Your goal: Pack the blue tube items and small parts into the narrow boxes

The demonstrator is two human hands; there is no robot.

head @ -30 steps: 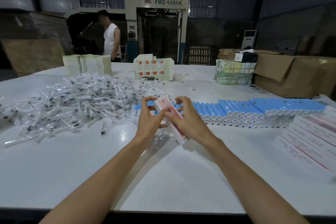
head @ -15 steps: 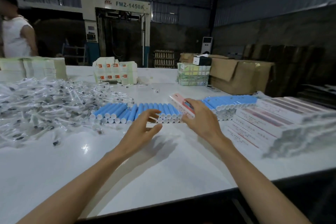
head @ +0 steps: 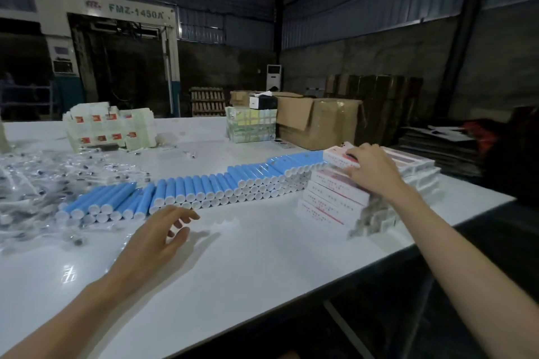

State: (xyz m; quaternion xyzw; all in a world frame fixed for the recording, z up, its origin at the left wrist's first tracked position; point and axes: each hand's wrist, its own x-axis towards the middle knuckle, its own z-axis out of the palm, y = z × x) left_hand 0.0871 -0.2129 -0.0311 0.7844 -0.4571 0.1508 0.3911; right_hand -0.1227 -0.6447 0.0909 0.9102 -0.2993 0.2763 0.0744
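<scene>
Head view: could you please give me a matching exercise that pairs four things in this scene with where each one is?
Things:
1 blue tubes
2 left hand
3 right hand
4 brown carton

Places:
A at the far side, beyond the tubes
B gripping the top narrow box of the stack
C in a long row across the table
D open above the table, holding nothing

Pairs: 1-C; 2-D; 3-B; 4-A

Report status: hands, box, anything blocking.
Left hand open, empty, beside blue tubes. Right hand grips narrow box atop box stack. Nothing blocking the tubes.
</scene>
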